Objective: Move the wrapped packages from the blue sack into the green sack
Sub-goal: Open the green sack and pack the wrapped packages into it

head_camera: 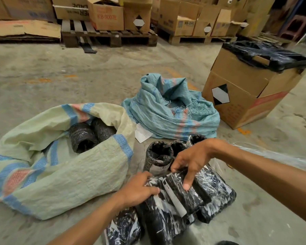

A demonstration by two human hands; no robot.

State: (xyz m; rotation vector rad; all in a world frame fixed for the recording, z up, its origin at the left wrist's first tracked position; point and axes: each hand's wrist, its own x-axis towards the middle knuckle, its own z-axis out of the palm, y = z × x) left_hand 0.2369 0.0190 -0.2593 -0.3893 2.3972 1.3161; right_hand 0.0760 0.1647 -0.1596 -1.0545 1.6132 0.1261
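The pale green sack [60, 174] lies open on the floor at the left, with two black wrapped rolls [88, 135] inside its mouth. The blue sack [166, 110] sits crumpled behind, at the centre. Several black wrapped packages lie on the floor in front of me; a few [159, 156] stand upright. My left hand [140, 190] and my right hand [191, 163] both grip one plastic-wrapped package [184, 197] lying on top of the pile.
A tall cardboard box [244, 89] lined with a black bag stands at the right. Pallets with stacked cartons [109, 32] run along the back. A paper slip [142, 133] lies between the sacks. Clear plastic film [272, 156] lies at the right.
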